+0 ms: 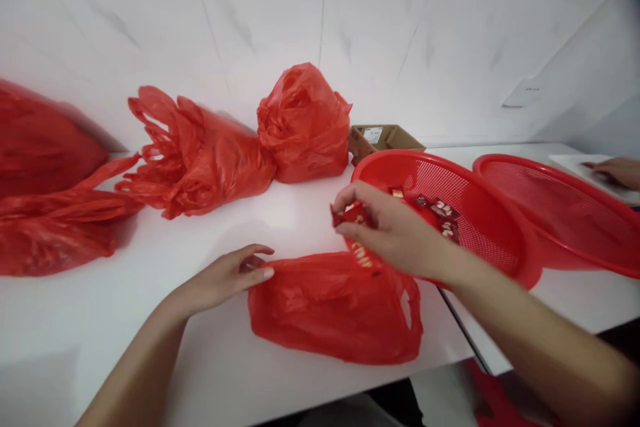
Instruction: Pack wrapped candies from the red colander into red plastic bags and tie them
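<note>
A red plastic bag (330, 320) lies spread on the white table in front of me. My left hand (227, 280) is at its far left corner, with the thumb on the bag's edge and the fingers curled behind it. Above the bag's right side, my right hand (385, 223) is closed on small red wrapped packets (355, 215), some with pale lettering. Beneath that hand, another lettered red packet (361, 255) shows at the bag's far edge. More dark red packets (444, 210) lie in the red perforated basket (493, 233) to the right, partly covered by my right hand and arm.
Several filled red bags (305, 123) stand along the wall to the left and back. An open cardboard box (387, 138) sits behind the basket. A second red basket (565, 207) is farther right, beside another person's hand (620, 172). A seam (463, 327) crosses the table.
</note>
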Demonstrator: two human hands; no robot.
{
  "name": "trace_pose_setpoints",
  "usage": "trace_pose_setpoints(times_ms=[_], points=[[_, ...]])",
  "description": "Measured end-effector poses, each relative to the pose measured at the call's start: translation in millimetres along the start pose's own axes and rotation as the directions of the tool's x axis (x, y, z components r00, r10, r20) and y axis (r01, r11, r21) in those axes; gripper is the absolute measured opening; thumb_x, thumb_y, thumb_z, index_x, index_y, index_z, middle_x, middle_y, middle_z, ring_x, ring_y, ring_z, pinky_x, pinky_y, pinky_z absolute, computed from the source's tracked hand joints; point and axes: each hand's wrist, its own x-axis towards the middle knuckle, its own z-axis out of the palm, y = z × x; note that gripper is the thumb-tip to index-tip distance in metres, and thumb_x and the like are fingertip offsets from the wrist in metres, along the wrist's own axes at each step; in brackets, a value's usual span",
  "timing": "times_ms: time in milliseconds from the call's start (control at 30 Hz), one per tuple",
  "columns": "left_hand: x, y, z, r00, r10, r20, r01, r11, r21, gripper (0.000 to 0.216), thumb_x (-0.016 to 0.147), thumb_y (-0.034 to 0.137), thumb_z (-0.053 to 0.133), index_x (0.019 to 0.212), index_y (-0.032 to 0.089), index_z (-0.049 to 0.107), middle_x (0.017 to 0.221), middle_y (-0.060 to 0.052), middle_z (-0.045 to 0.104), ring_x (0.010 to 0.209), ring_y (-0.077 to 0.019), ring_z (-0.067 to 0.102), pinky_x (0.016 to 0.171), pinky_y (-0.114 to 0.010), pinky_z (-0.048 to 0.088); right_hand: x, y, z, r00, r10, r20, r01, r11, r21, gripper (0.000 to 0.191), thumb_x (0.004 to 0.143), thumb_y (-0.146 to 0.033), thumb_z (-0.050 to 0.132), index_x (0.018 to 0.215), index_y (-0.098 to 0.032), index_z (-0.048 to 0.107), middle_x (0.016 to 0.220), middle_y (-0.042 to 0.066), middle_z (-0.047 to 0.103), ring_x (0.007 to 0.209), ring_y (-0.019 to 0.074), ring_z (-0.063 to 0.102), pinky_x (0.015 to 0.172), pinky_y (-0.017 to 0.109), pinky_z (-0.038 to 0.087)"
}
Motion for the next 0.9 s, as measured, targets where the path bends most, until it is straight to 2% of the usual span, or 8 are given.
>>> trace_pose_setpoints(times_ms=[133, 233, 333, 467, 533, 733, 800, 900], points=[[4.3, -0.2, 9.7, 0.997, 0.075, -0.012, -0.075, 0.997, -0.023, 0.042, 0.081, 0.052, 0.060, 0.109, 0.021, 0.063, 0.101, -0.006, 0.067, 0.089, -0.0234, 0.060, 0.078, -0.031, 0.046, -14.1, 12.8, 67.9, 0.982, -0.134, -0.133, 0.127, 0.990, -0.057, 0.013, 0.088, -0.011, 0.049, 0.096, -0.021, 0.051, 0.096, 0.002, 0.057, 0.087, 0.0125, 0.057, 0.079, 0.027, 0.047], [6.3, -0.7, 14.6, 0.990, 0.131, -0.044, -0.134, 0.988, -0.074, 0.030, 0.082, 0.047, 0.058, 0.087, 0.018, 0.064, 0.084, -0.003, 0.063, 0.075, -0.0182, 0.056, 0.068, -0.027, 0.043, -18.2, 24.8, 85.7, 0.975, -0.041, -0.218, 0.047, 0.999, 0.024, 0.013, 0.089, -0.014, 0.051, 0.099, -0.022, 0.051, 0.096, 0.001, 0.059, 0.085, 0.0123, 0.058, 0.078, 0.028, 0.048], [7.0, -1.3, 17.0, 0.978, 0.129, -0.161, -0.149, 0.982, -0.117, 0.024, 0.084, 0.042, 0.056, 0.080, 0.019, 0.057, 0.073, 0.001, 0.055, 0.066, -0.0149, 0.050, 0.060, -0.025, 0.038, -27.2, 23.6, 87.0, 0.968, 0.045, -0.246, -0.023, 0.996, 0.089, 0.012, 0.090, -0.019, 0.053, 0.101, -0.024, 0.051, 0.097, 0.000, 0.060, 0.083, 0.0119, 0.058, 0.077, 0.027, 0.049], [5.0, 0.4, 18.7, 0.959, 0.121, -0.256, -0.170, 0.969, -0.181, 0.019, 0.086, 0.038, 0.051, 0.080, 0.021, 0.048, 0.073, 0.003, 0.051, 0.065, -0.0140, 0.047, 0.060, -0.025, 0.038, -40.8, 22.3, 91.6, 0.995, 0.046, -0.085, -0.044, 0.999, 0.027, 0.013, 0.090, -0.020, 0.053, 0.101, -0.025, 0.053, 0.098, 0.000, 0.061, 0.086, 0.0145, 0.059, 0.077, 0.030, 0.051], [3.1, 2.1, 18.4, 0.959, 0.141, -0.245, -0.190, 0.963, -0.189, 0.020, 0.086, 0.039, 0.053, 0.079, 0.021, 0.047, 0.071, 0.003, 0.047, 0.064, -0.0131, 0.045, 0.058, -0.024, 0.036, -43.5, 27.4, 94.7, 0.999, 0.028, -0.046, -0.030, 0.999, -0.040, 0.015, 0.090, -0.018, 0.051, 0.102, -0.025, 0.054, 0.102, 0.001, 0.061, 0.093, 0.0167, 0.059, 0.083, 0.034, 0.051], [-1.7, 3.9, 11.9, 0.985, 0.163, -0.061, -0.174, 0.921, -0.350, 0.029, 0.086, 0.050, 0.056, 0.097, 0.024, 0.051, 0.084, 0.001, 0.056, 0.071, -0.0141, 0.051, 0.062, -0.024, 0.041, -43.9, 35.5, 88.2, 0.983, 0.007, -0.186, -0.033, 0.990, -0.141, 0.022, 0.094, -0.025, 0.049, 0.115, -0.026, 0.054, 0.116, 0.003, 0.059, 0.110, 0.0178, 0.057, 0.096, 0.036, 0.047], [-0.9, 2.1, 9.6, 0.991, 0.130, -0.035, -0.133, 0.895, -0.426, 0.036, 0.088, 0.057, 0.048, 0.104, 0.024, 0.052, 0.087, 0.000, 0.059, 0.073, -0.0144, 0.054, 0.067, -0.026, 0.044, -46.6, 31.8, 84.1, 0.991, 0.020, -0.129, -0.039, 0.989, -0.140, 0.025, 0.095, -0.025, 0.045, 0.119, -0.027, 0.053, 0.120, 0.003, 0.059, 0.112, 0.0174, 0.057, 0.097, 0.035, 0.047], [2.9, -1.2, 7.7, 0.993, 0.091, -0.069, -0.113, 0.874, -0.473, 0.041, 0.089, 0.059, 0.044, 0.103, 0.022, 0.055, 0.093, -0.003, 0.061, 0.080, -0.0166, 0.057, 0.075, -0.030, 0.046, -51.7, 21.0, 71.7, 0.997, 0.042, -0.059, -0.050, 0.990, -0.132, 0.030, 0.096, -0.025, 0.043, 0.125, -0.027, 0.052, 0.125, 0.003, 0.059, 0.116, 0.0182, 0.056, 0.100, 0.038, 0.046]])
